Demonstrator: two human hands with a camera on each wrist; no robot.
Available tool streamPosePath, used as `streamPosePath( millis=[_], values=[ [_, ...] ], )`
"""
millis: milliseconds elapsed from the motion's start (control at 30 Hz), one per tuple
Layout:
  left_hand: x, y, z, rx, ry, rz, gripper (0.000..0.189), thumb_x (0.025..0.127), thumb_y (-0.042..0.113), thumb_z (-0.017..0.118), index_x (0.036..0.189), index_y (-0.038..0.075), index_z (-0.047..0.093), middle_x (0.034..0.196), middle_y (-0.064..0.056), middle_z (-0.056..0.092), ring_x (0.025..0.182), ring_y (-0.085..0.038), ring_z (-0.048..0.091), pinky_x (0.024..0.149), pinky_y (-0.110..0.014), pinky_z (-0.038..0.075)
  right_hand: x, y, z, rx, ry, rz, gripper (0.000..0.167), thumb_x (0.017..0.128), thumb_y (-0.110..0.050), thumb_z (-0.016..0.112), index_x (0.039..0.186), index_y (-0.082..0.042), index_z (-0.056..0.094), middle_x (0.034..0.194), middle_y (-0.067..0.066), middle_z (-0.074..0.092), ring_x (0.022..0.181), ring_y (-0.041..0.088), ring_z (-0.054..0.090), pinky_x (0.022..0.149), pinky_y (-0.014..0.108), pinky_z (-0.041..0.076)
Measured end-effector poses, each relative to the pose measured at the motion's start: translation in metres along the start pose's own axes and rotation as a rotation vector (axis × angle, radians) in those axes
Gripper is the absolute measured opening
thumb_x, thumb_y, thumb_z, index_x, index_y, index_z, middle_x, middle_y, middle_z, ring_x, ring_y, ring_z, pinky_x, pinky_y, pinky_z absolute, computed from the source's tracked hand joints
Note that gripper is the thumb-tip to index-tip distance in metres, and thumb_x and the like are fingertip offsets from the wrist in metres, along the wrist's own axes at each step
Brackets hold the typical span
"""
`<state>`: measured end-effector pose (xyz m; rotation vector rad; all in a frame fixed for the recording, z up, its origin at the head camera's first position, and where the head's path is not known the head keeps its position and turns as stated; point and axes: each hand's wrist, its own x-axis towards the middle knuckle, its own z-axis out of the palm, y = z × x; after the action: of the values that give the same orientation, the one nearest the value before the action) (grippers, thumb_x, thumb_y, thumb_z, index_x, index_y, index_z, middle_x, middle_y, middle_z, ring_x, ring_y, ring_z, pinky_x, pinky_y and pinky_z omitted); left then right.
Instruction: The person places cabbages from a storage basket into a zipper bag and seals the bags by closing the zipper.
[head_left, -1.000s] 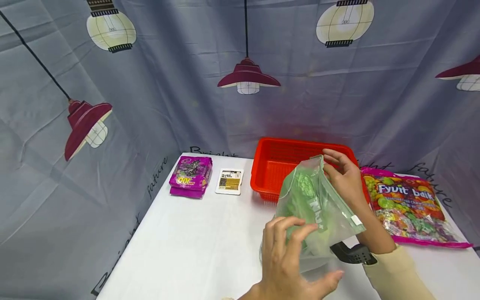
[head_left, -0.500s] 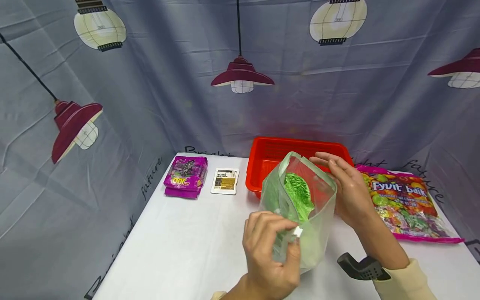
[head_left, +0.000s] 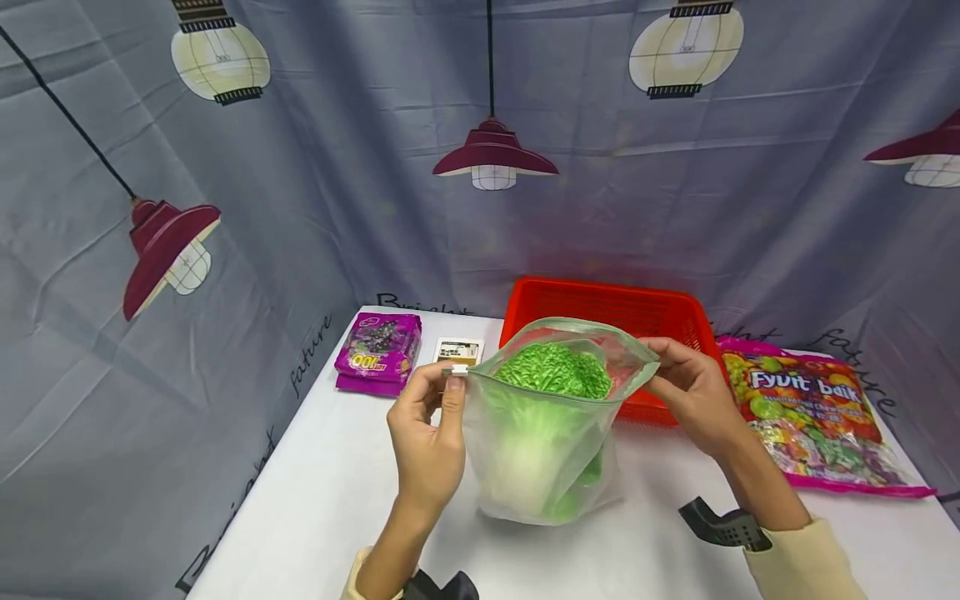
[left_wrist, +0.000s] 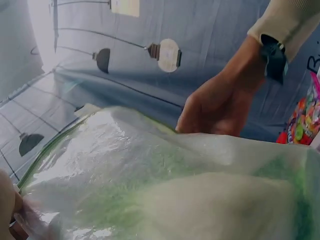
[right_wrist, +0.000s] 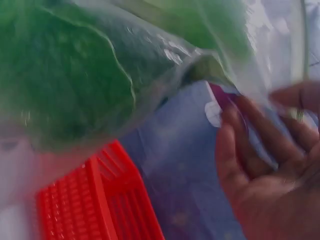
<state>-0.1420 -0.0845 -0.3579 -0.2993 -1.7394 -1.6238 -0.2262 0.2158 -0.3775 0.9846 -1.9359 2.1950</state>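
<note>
A translucent zipper bag [head_left: 609,479] with a green-edged mouth hangs over the table between both hands, its mouth spread and facing up. Inside sits a napa cabbage [head_left: 528,454], leafy green end toward the opening, pale base down. At the mouth's left corner, the left hand [head_left: 427,450] pinches the white zip slider [head_left: 459,370] between thumb and fingers. The right hand [head_left: 693,392] pinches the opposite corner with thumb and forefinger. In the right wrist view the right hand [right_wrist: 270,180] is beside the bag's edge.
Behind the bag is a red plastic basket [head_left: 536,292], partly covered by it. A large fruit chew bag [head_left: 817,412] lies right. On the left are a purple packet [head_left: 380,350] and a small white-edged pack [head_left: 453,350], partly hidden. A printed curtain [head_left: 375,208] surrounds the white table [head_left: 337,500].
The left hand went from hovering loosely to pinching the slider, then moved left and up with that corner. The bag turned so its mouth spreads sideways, showing the cabbage. The right hand now pinches its corner.
</note>
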Motion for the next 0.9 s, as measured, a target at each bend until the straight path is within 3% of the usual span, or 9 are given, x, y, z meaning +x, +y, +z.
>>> streamPosePath(
  millis=[100,267,300,367,467,567,733,800,900],
  values=[
    [0.007,-0.004,-0.006,0.015,0.010,-0.001,0.011,0.097,0.002,0.056,0.100,-0.001,0.066,0.084,-0.007,0.067,0.075,-0.020,0.065,0.072,-0.030,0.053,-0.005,-0.010,0.001,-0.119,0.015,-0.049,0.027,0.087,0.021,0.056,0.109,0.008,0.065,0.102,0.008,0.070,0.089,0.016,0.068,0.081,0.026,0.054],
    [0.024,-0.005,-0.017,0.039,0.047,0.028,0.011,0.095,0.001,0.060,0.099,-0.005,0.068,0.081,-0.011,0.070,0.069,-0.019,0.067,0.066,-0.025,0.054,-0.013,-0.043,0.005,-0.285,0.191,-0.129,0.020,0.082,0.023,0.062,0.099,0.014,0.067,0.090,0.007,0.071,0.076,0.013,0.069,0.071,0.021,0.054],
    [0.027,-0.006,-0.020,0.040,0.054,0.020,0.010,0.094,0.001,0.061,0.099,-0.006,0.068,0.080,-0.012,0.070,0.068,-0.018,0.067,0.065,-0.024,0.054,-0.014,-0.051,0.005,-0.293,0.219,-0.152,0.019,0.081,0.024,0.062,0.098,0.017,0.066,0.088,0.007,0.071,0.074,0.013,0.069,0.070,0.020,0.054],
    [0.033,-0.008,-0.024,0.025,0.049,-0.023,0.010,0.093,0.001,0.063,0.099,-0.007,0.068,0.081,-0.014,0.071,0.068,-0.019,0.068,0.063,-0.024,0.054,-0.018,-0.064,0.006,-0.415,0.270,-0.152,0.016,0.081,0.022,0.064,0.096,0.017,0.066,0.087,0.005,0.071,0.073,0.010,0.069,0.069,0.018,0.054],
    [0.033,-0.017,-0.025,0.001,-0.013,-0.088,0.011,0.093,0.004,0.065,0.100,-0.004,0.069,0.084,-0.014,0.072,0.071,-0.019,0.069,0.064,-0.025,0.055,-0.024,-0.071,0.007,-0.580,0.294,-0.114,0.012,0.083,0.017,0.066,0.095,0.013,0.067,0.086,0.002,0.070,0.071,0.009,0.068,0.066,0.017,0.053],
    [0.028,-0.025,-0.023,-0.019,-0.074,-0.080,0.011,0.093,0.005,0.065,0.101,-0.002,0.069,0.086,-0.013,0.072,0.073,-0.020,0.070,0.062,-0.025,0.055,-0.029,-0.070,0.007,-0.685,0.287,-0.061,0.015,0.084,0.015,0.066,0.098,0.010,0.067,0.088,-0.001,0.069,0.073,0.007,0.068,0.066,0.017,0.053],
    [0.024,-0.027,-0.018,-0.044,-0.098,0.046,0.008,0.092,-0.004,0.062,0.099,-0.004,0.067,0.084,-0.015,0.071,0.071,-0.020,0.069,0.060,-0.024,0.054,-0.026,-0.076,0.014,-0.494,0.162,-0.189,0.045,0.078,0.017,0.070,0.121,0.016,0.056,0.116,0.016,0.063,0.109,0.019,0.059,0.095,0.020,0.045],
    [0.024,-0.026,-0.016,-0.047,-0.101,0.084,0.008,0.092,-0.006,0.062,0.098,-0.005,0.067,0.083,-0.014,0.071,0.070,-0.020,0.069,0.061,-0.024,0.054,-0.019,-0.084,0.025,-0.503,0.104,-0.297,0.052,0.082,0.001,0.076,0.126,0.015,0.053,0.124,0.025,0.056,0.120,0.029,0.048,0.104,0.024,0.036],
    [0.024,-0.026,-0.011,-0.048,-0.100,0.125,0.007,0.091,-0.006,0.063,0.096,-0.005,0.067,0.083,-0.013,0.071,0.070,-0.021,0.069,0.063,-0.025,0.054,-0.006,-0.098,0.055,-0.723,0.086,-0.453,0.057,0.085,-0.033,0.077,0.121,0.008,0.062,0.124,0.024,0.057,0.122,0.034,0.044,0.106,0.031,0.031]
  ],
)
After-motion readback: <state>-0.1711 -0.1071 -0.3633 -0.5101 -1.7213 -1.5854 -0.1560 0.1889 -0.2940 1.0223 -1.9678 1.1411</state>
